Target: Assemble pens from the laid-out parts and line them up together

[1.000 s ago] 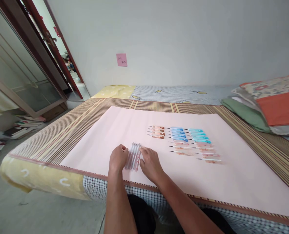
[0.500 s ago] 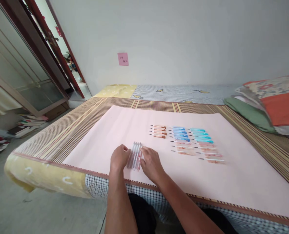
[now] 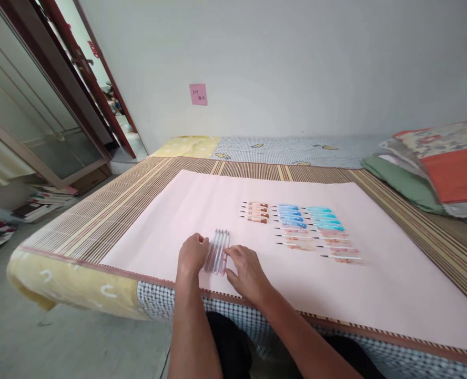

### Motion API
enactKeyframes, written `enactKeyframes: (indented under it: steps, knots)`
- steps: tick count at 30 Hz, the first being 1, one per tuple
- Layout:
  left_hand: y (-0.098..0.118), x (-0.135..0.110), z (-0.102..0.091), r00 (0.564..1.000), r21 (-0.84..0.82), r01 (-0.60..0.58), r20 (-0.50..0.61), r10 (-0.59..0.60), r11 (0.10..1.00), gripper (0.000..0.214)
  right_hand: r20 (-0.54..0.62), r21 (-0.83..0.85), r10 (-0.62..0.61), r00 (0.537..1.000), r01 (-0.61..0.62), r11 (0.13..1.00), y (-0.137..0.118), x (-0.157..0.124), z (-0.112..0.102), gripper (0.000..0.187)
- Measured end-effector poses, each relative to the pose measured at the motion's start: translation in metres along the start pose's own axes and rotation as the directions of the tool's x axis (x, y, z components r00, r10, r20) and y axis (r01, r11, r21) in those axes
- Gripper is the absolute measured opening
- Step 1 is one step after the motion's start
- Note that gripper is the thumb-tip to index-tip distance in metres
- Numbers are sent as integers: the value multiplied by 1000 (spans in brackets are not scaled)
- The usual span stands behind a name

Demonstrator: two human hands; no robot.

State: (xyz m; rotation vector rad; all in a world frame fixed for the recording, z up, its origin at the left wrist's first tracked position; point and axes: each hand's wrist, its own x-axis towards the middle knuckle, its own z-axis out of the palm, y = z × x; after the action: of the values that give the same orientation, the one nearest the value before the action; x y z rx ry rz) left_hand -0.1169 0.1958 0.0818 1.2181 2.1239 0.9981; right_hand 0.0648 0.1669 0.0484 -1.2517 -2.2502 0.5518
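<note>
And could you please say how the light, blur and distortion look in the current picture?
Head view: diffuse light on the pink sheet, no hard shadows; head view: the clear pens look faint at their near ends, the lowest pen at right smeared; head view: the door leans, likely wide-angle distortion.

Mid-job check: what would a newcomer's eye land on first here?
Probably the blue pens and teal pens, right of centre on the pink sheet, with brown pens to their left. Next, the clear pens side by side between the left hand and right hand, near the sheet's front edge. The orange pillow stands out at far right.
</note>
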Motion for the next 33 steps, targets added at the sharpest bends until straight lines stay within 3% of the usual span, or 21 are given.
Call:
enactKeyframes:
  steps: [3, 6, 9, 12, 14, 16, 19, 25, 29, 33]
  knots:
    - [4, 2, -4, 1000, 112, 23, 4, -23, 993, 20, 5, 11, 1, 1000, -1, 1000, 0, -2, -6, 46]
    - [8, 4, -3, 997, 122, -11, -75, 21, 992, 17, -23, 30, -13, 1000, 14, 999, 6, -4, -18, 44]
    - [17, 1, 7, 993, -162, -95, -86, 82, 982, 21, -141, 53, -29, 990, 37, 998, 29, -5, -39, 34]
    - [34, -8, 24, 993, -508, -110, -11, 121, 854, 33, -340, 59, 27, 940, -7, 998, 70, -11, -66, 29]
    - [47, -15, 37, 989, -642, -87, 37, 144, 762, 40, -463, 31, 93, 882, -88, 996, 98, -18, -85, 30]
    - [59, -21, 48, 983, -717, -40, 96, 155, 696, 44, -498, -6, 130, 857, -154, 988, 120, -27, -100, 31]
    - [69, -24, 64, 970, -775, 37, 180, 164, 631, 47, -475, -49, 205, 856, -258, 965, 136, -36, -111, 30]
    - [75, -24, 85, 960, -787, 117, 245, 133, 606, 44, -334, -173, 304, 892, -375, 911, 134, -40, -113, 31]
    - [79, -26, 93, 956, -775, 138, 268, 123, 617, 42, -256, -231, 325, 910, -384, 894, 133, -47, -116, 30]
    - [82, -30, 98, 958, -768, 136, 263, 115, 626, 41, -290, -201, 285, 914, -349, 915, 136, -53, -120, 34]
